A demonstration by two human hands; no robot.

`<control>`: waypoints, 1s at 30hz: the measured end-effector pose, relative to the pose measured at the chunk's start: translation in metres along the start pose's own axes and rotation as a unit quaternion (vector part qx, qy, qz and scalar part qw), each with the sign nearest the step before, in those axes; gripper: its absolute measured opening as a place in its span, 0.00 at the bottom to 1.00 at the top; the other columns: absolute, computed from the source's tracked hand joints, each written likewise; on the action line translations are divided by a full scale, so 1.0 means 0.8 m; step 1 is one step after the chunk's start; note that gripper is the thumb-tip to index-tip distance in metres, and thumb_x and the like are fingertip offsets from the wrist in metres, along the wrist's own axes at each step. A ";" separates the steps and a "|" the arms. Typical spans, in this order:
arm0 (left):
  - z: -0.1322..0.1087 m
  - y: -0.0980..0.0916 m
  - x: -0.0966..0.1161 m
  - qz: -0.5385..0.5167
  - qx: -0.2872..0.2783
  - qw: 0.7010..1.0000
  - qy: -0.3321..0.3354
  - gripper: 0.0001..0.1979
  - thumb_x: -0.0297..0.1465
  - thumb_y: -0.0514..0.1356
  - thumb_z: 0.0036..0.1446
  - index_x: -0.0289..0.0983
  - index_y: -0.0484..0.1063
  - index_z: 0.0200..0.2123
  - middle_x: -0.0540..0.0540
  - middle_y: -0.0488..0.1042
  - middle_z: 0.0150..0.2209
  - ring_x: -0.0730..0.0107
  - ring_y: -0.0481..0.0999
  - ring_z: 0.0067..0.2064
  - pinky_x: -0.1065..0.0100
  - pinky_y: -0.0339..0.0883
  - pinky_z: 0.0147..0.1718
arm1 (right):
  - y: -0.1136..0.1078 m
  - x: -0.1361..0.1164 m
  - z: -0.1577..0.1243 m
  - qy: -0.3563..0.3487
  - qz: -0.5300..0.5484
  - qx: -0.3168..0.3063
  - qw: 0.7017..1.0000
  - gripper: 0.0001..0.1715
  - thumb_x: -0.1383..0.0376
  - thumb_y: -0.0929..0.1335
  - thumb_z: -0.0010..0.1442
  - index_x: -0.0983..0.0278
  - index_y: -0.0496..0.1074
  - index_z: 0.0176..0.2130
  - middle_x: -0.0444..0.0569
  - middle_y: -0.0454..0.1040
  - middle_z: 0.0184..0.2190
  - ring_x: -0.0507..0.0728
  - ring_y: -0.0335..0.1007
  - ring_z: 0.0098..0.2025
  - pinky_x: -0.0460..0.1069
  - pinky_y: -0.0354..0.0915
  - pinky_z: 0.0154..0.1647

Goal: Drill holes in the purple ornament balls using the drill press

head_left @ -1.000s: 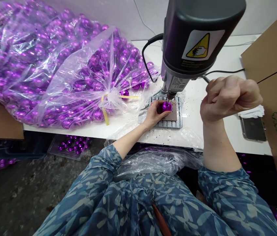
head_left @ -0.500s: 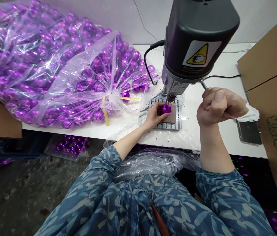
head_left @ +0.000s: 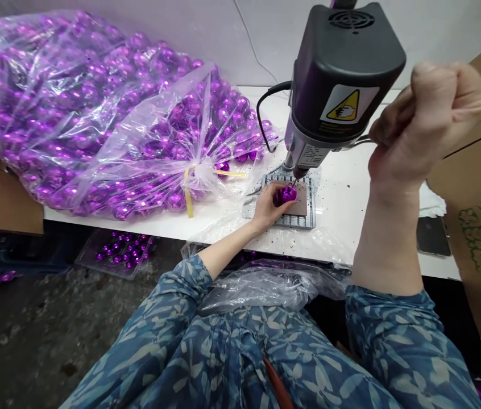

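Note:
Between the thumb and fingers of my left hand (head_left: 268,205) is a shiny purple ball (head_left: 288,195). It rests on a brown board (head_left: 302,207) lying on the slotted metal base (head_left: 310,220) of a drill press (head_left: 347,74). The drill bit (head_left: 294,182) is right at the top of the ball; I cannot tell whether the two touch. Raised to the right of the drill head, my right hand (head_left: 430,119) is closed round the drill press lever (head_left: 360,141), whose end is hidden in the fist.
A big clear bag (head_left: 108,130) of purple balls, tied with yellow ribbon, fills the left of the table. Cardboard boxes (head_left: 479,216) stand at the right, beside a phone (head_left: 433,237). A clear tray (head_left: 132,272) of balls is below on the left. Dark shavings dot the tabletop.
My right hand has risen and moved right with the lever. The ball has shifted slightly left and tilted in my left hand, which stays at the base.

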State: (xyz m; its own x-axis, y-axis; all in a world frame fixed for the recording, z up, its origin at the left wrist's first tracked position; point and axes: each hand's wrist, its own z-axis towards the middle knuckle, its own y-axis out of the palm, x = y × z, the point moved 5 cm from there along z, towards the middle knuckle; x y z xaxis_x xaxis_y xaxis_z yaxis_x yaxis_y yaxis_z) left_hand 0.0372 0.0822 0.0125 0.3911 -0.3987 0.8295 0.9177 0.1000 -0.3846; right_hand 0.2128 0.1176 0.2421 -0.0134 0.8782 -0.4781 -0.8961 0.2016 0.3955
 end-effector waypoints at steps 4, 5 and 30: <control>-0.069 -0.023 0.025 0.112 -0.041 0.989 0.082 0.21 0.52 0.65 0.65 0.40 0.74 0.46 0.45 0.80 0.37 0.64 0.79 0.38 0.61 0.74 0.40 | 0.009 -0.005 0.006 0.027 -0.004 -0.044 0.999 0.50 0.34 0.76 0.44 0.61 0.41 0.19 0.36 0.49 0.10 0.43 0.42 0.11 0.46 0.34 0.10; -0.091 -0.026 0.030 0.148 -0.092 0.980 0.095 0.22 0.53 0.62 0.67 0.39 0.75 0.44 0.46 0.79 0.33 0.65 0.78 0.34 0.63 0.72 0.35 | 0.011 -0.008 0.004 0.033 0.003 -0.052 0.998 0.50 0.36 0.77 0.45 0.61 0.41 0.20 0.35 0.50 0.10 0.42 0.43 0.11 0.45 0.35 0.11; 0.175 -0.107 -0.069 0.343 -0.106 0.920 -0.160 0.22 0.20 0.61 0.63 0.36 0.74 0.59 0.29 0.68 0.66 0.39 0.73 0.66 0.46 0.66 0.64 | 0.007 -0.020 -0.006 0.114 -0.046 0.012 0.992 0.29 0.71 0.64 0.66 0.67 0.46 0.19 0.34 0.52 0.10 0.38 0.51 0.13 0.45 0.39 0.21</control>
State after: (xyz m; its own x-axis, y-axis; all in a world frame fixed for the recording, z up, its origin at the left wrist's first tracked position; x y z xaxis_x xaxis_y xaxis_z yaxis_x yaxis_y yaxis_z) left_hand -0.0530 0.2231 0.0567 0.9046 -0.0161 0.4259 0.4262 0.0351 -0.9039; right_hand 0.2057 0.1026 0.2480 -0.0353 0.7357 -0.6764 -0.8872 0.2885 0.3600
